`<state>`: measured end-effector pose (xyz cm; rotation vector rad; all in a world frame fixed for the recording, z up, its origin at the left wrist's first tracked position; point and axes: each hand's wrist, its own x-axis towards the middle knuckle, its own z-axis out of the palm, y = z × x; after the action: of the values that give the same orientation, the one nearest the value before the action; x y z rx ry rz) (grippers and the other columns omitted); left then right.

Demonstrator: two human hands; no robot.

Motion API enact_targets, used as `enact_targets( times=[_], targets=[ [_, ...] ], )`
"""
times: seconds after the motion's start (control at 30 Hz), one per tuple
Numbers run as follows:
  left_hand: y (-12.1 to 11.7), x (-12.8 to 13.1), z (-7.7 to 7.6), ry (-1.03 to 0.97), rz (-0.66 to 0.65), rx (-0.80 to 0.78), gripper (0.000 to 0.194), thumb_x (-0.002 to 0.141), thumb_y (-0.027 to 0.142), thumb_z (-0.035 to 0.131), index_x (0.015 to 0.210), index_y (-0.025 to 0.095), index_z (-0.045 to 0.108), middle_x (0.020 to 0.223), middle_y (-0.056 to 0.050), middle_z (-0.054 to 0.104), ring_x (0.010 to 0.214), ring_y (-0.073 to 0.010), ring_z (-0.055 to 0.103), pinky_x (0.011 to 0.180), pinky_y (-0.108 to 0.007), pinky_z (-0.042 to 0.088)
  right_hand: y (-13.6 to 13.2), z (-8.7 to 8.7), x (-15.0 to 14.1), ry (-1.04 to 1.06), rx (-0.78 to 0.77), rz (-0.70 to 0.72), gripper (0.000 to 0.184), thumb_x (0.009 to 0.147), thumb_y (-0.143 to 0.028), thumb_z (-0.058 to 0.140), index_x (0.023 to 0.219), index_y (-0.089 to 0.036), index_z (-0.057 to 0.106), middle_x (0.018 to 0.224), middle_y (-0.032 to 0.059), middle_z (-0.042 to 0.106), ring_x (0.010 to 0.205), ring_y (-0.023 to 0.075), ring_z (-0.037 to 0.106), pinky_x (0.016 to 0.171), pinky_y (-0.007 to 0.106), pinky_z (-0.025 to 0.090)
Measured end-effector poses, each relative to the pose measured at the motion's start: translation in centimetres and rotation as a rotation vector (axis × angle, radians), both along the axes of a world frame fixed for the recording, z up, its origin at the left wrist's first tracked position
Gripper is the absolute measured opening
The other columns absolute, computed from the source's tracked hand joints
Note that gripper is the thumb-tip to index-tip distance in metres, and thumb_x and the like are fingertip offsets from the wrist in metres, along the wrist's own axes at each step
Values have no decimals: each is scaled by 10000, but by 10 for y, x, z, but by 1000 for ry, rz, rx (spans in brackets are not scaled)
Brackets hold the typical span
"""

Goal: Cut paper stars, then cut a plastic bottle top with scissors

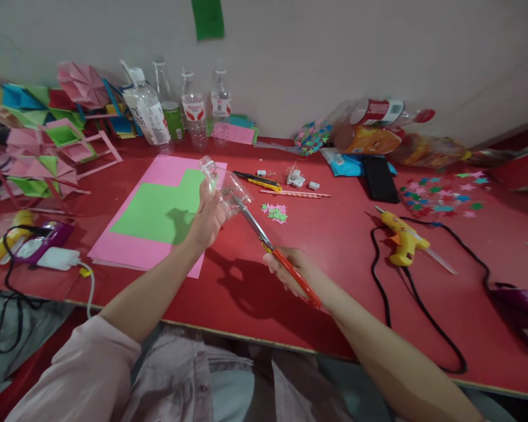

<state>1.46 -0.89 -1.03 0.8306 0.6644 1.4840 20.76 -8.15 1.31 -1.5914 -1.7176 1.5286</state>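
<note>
My left hand (pixel 209 218) grips a clear plastic bottle top (pixel 236 189), tilted so its neck points up and left and its wide cut end faces right. In my right hand (pixel 290 268) are scissors (pixel 295 272) with red handles. Their blades reach the bottle piece's lower edge; whether they are parted or closed on the plastic I cannot tell. Below my left hand lie green paper (pixel 154 211) and pink sheets (pixel 136 256). Just beyond the scissors sit small paper stars (pixel 275 212) and a yellow utility knife (pixel 264 183).
A glue gun (pixel 402 237) with a looping black cord lies right. Several bottles (pixel 195 111) stand by the wall, and others lie beside a black phone (pixel 381 179). Folded paper models (pixel 66 140) crowd the left. A purple power strip (pixel 48 240) is near the left edge.
</note>
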Motion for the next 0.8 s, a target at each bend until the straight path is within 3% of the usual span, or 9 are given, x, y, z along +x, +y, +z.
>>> enact_targets(
  times=[0.37, 0.47, 0.6, 0.8],
  targets=[
    [0, 0, 0, -10, 17, -7, 700, 777, 546, 681, 1374, 358, 367, 1118, -59, 682, 1215, -252, 608, 1061, -488, 452, 1, -1, 0, 7, 5, 4, 503, 787, -680, 549, 637, -231, 378, 450, -84, 368, 352, 70, 378, 374, 215, 312],
    [0, -1, -2, 18, 12, 2, 697, 763, 555, 692, 1363, 375, 387, 1120, -50, 678, 1205, -255, 610, 1060, -516, 446, 4, -4, 3, 14, -8, 64, 500, 786, -687, 543, 649, -227, 402, 455, -82, 378, 363, 74, 393, 385, 218, 319],
    [1, -1, -6, 39, 1, 20, 665, 735, 526, 733, 1314, 390, 436, 1211, -46, 644, 1284, -246, 548, 1099, -524, 406, 7, -8, 5, -16, 25, 133, 492, 801, -686, 526, 667, -221, 436, 467, -78, 396, 380, 81, 407, 404, 226, 326],
    [1, -2, -9, 59, 9, 0, 618, 771, 519, 698, 1323, 438, 431, 1338, -41, 581, 1329, -246, 506, 1098, -543, 407, 6, -7, 2, 45, -49, 84, 510, 776, -697, 549, 647, -230, 391, 444, -93, 364, 365, 75, 398, 394, 216, 330]
  ],
)
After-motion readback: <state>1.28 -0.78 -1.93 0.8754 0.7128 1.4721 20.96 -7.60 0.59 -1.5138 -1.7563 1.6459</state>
